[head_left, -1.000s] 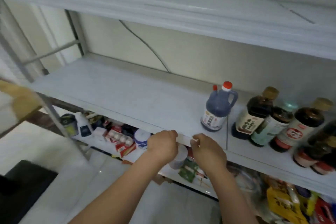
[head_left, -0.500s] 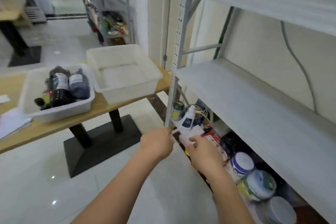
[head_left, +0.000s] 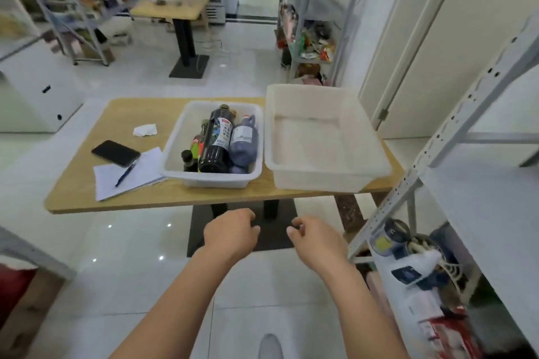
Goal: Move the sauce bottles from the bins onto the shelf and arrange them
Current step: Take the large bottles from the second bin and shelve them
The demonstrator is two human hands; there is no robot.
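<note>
Two white bins stand on a wooden table point(head_left: 87, 198). The left bin point(head_left: 180, 151) holds several sauce bottles lying down: a tall dark one point(head_left: 217, 140), a bluish-grey jug point(head_left: 243, 143) and a smaller dark one point(head_left: 201, 146). The right bin point(head_left: 376, 151) holds nothing. My left hand point(head_left: 230, 234) and my right hand point(head_left: 316, 239) hover side by side in front of the table's near edge, fingers loosely curled, each holding nothing. The grey shelf point(head_left: 495, 213) runs along the right edge.
On the table's left lie a black phone point(head_left: 115, 153), paper with a pen point(head_left: 128, 172) and a crumpled tissue point(head_left: 145, 130). The lower shelf level at right holds jars and packets point(head_left: 408, 259). Another table point(head_left: 175, 7) and more racks stand farther back on the tiled floor.
My view has swung left from the shelf with its standing bottles to the table with the bins. Both hands have left the shelf edge and now hang in front of the table.
</note>
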